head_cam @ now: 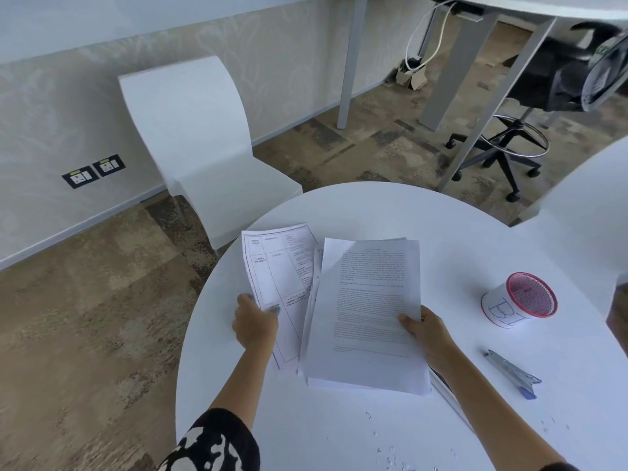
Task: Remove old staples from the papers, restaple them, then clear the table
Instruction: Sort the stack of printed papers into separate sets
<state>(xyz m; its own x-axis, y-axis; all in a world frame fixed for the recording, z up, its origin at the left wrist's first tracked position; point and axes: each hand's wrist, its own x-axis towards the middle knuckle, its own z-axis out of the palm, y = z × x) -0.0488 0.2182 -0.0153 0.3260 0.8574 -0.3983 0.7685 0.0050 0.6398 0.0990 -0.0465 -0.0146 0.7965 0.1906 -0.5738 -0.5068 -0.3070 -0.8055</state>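
I have both hands on paperwork above the round white table [390, 212]. My left hand [255, 322] pinches the lower left edge of a form sheet with ruled boxes [277, 266], thumb on top, fingers curled under; this sheet sits at about 10 o'clock from the table centre and fans out to the left of the main stack. My right hand [426, 329] grips the right edge of the text-page stack [368, 314], thumb pressed on the top sheet, remaining fingers hidden beneath. The stack overlaps the form sheet along its left edge, and further sheets show between the two. I cannot tell whether the lower edge of the stack rests on the table or is lifted clear.

At 3 o'clock from the stack, near the table's right rim, a red mesh cup [520, 302] lies tipped on its side, a white label with blue letters wrapped round it. At 4 o'clock from the stack, well apart from the cup, a metal stapler with a blue end [513, 373] lies flat. Loose staples [390, 452] are scattered at 6 o'clock, near the table's front edge. A white chair [200, 141] stands at 11 o'clock beyond the table.
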